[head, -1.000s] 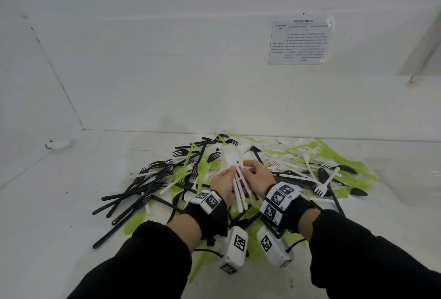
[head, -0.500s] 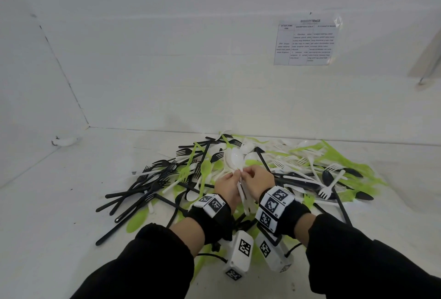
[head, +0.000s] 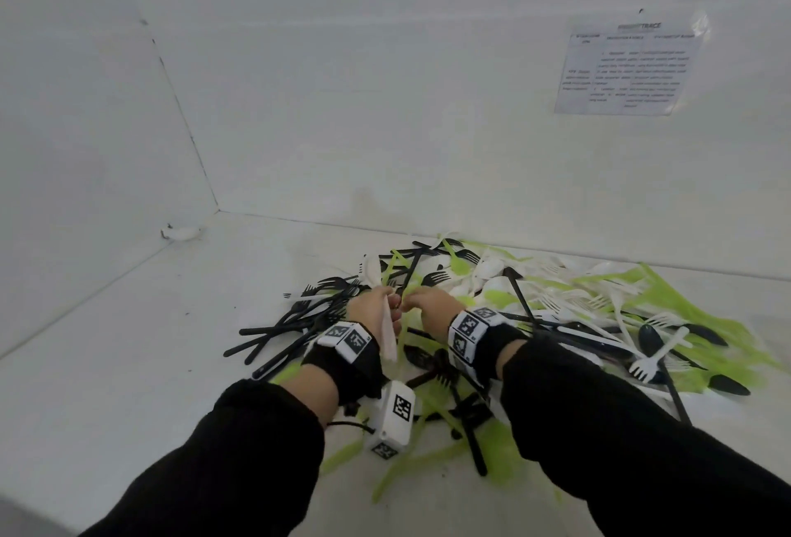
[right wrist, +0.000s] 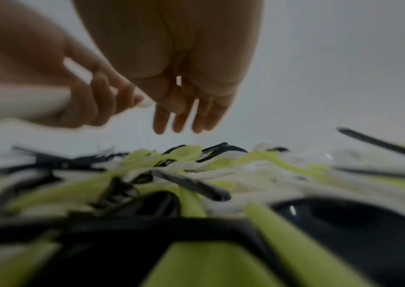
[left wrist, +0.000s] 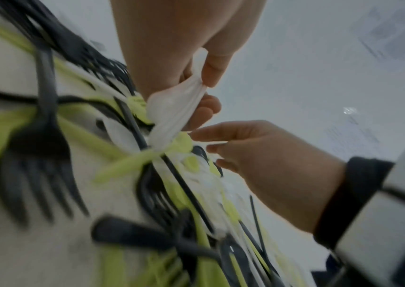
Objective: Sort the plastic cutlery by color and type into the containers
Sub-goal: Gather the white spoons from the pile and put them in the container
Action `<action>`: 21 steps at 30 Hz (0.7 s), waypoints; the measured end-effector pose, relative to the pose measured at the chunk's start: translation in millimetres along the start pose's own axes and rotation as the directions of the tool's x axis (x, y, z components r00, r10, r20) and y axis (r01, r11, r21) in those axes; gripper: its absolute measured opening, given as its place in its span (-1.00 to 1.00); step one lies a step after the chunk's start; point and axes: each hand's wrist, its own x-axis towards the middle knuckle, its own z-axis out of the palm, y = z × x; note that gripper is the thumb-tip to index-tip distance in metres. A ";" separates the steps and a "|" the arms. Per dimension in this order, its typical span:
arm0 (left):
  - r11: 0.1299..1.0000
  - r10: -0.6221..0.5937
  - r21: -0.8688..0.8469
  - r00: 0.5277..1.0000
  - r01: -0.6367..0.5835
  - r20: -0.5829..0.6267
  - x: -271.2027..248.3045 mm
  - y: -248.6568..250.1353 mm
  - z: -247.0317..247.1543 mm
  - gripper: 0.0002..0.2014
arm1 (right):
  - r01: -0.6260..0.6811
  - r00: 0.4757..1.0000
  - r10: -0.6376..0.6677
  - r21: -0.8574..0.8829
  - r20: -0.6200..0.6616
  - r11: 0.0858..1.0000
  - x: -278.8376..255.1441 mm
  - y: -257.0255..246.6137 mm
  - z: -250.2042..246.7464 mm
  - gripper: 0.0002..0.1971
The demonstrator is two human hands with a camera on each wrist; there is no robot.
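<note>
A mixed pile of black, white and lime green plastic cutlery (head: 556,305) lies on the white surface. My left hand (head: 387,301) is over the pile's near left part and grips a bundle of white spoons (head: 388,333), with the handles pointing back toward my wrist. In the left wrist view the spoon bowls (left wrist: 171,110) stick out between the thumb and fingers of my left hand (left wrist: 196,81). My right hand (head: 413,301) hovers right beside it. The fingers of my right hand (right wrist: 186,124) hang straight and hold nothing. No container is in view.
Black forks (head: 308,314) fan out at the pile's left, white forks (head: 578,301) and green pieces (head: 685,309) at its right. White walls meet at a corner (head: 216,211). A printed sheet (head: 625,69) hangs on the back wall. A small white scrap (head: 182,232) lies near the corner.
My right hand has let go of the white spoons, which my left hand now holds alone. Both hands have moved forward over the pile, and the head view has turned left.
</note>
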 end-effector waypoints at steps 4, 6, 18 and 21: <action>1.000 0.018 -0.011 0.998 -0.019 -0.057 15.2 17.3 -19.5 -0.74 | 0.165 0.962 -0.113 -0.200 0.249 0.966 21.0 -16.8 8.3 -0.56; 1.000 0.017 -0.009 0.999 -0.017 -0.051 22.7 18.6 -25.7 -0.73 | 0.176 0.962 -0.095 -0.316 0.256 0.932 29.5 -17.1 8.8 -0.57; 0.997 -0.029 -0.067 0.999 0.028 -0.015 39.3 9.5 -29.4 -0.74 | 0.193 0.963 -0.075 -0.467 0.260 0.863 47.7 2.8 5.7 -0.72; 0.998 -0.009 -0.065 1.000 0.007 -0.030 41.7 6.9 -27.2 -0.74 | 0.182 0.980 -0.114 -0.518 0.160 0.836 50.4 4.0 4.7 -0.77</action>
